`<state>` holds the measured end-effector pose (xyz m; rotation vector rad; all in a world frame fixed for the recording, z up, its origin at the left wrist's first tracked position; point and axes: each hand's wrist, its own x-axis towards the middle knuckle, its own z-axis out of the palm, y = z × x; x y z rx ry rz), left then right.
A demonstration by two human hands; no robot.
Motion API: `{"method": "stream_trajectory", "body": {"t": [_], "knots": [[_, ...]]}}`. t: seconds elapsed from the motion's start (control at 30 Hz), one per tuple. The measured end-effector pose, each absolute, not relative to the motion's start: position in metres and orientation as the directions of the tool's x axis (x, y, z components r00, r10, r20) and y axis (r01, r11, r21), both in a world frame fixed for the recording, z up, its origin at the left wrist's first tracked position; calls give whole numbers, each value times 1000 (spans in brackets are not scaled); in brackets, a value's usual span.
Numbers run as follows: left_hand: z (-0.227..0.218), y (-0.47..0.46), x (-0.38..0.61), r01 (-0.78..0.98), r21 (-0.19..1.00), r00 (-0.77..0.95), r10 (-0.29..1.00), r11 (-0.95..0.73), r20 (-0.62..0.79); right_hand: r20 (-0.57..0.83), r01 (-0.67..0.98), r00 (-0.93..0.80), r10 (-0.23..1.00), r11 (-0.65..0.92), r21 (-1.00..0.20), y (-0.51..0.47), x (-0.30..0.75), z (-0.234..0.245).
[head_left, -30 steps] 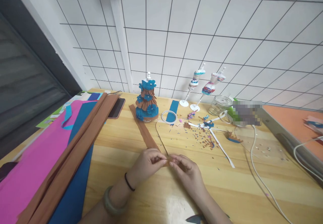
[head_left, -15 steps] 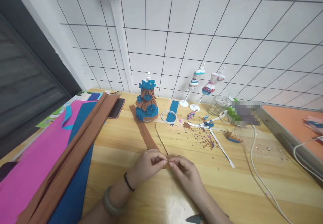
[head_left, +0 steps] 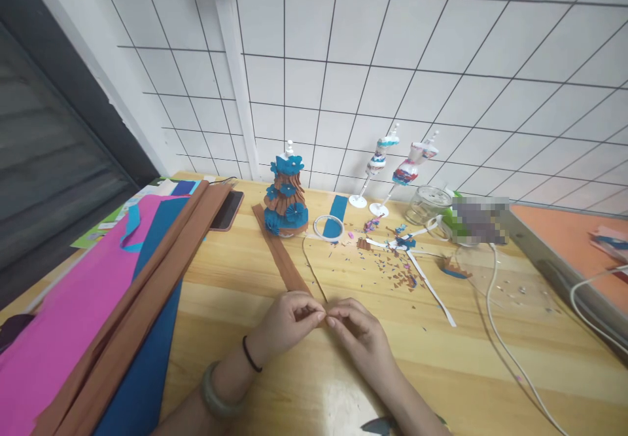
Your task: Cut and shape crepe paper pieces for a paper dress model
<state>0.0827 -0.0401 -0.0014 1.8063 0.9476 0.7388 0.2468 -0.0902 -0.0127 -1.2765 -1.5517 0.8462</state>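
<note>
One white wall (head_left: 304, 76) ruled with dark lines, behind; one wooden table (head_left: 235, 292) below it; at left, one magenta sheet (head_left: 93, 292) and one blue sheet (head_left: 147, 370), with a folded brown length (head_left: 152, 285) lying across them; two bare hands, left hand (head_left: 292, 318) with a stone-like bangle (head_left: 218, 393) and a black band (head_left: 251, 355) at the wrist, right hand (head_left: 363, 334) facing it, thumb and forefinger of each pinched on the near end of a brown strip (head_left: 283, 256), fingertips nearly meeting, low over the near middle of the table; the strip runs from there under the left hand and away, flat, to beside a figure (head_left: 287, 200) dressed in brown and blue ruffles, upright; two slim white dress-form stands (head_left: 377, 161) (head_left: 409, 167), wrapped in coloured pieces, near the wall; one phone (head_left: 229, 212) beside the brown length; one clear jar (head_left: 426, 203); one blue strip (head_left: 336, 207), with a white ring (head_left: 315, 229) partly over it; narrow white strips (head_left: 432, 290) to the right; one thin line (head_left: 316, 280) leading from near the ring to the fingertips, whether pinched too cannot be told; many brown and blue scraps (head_left: 405, 279), scattered
</note>
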Motion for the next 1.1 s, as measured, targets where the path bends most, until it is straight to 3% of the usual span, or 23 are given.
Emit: {"method": "stream_trajectory", "body": {"t": [0.47, 0.73, 1.1], "knots": [[-7, -41, 82, 259, 950, 504, 863, -174, 21, 166, 282, 32, 986, 150, -948, -91, 248, -16], [-12, -40, 83, 142, 990, 482, 874, -16, -55, 91, 201, 112, 990, 67, -977, -91, 250, -16], [-3, -41, 82, 35, 999, 467, 884, 0, -17, 38, 148, 117, 992, 20, -989, -94, 250, -10]]}}
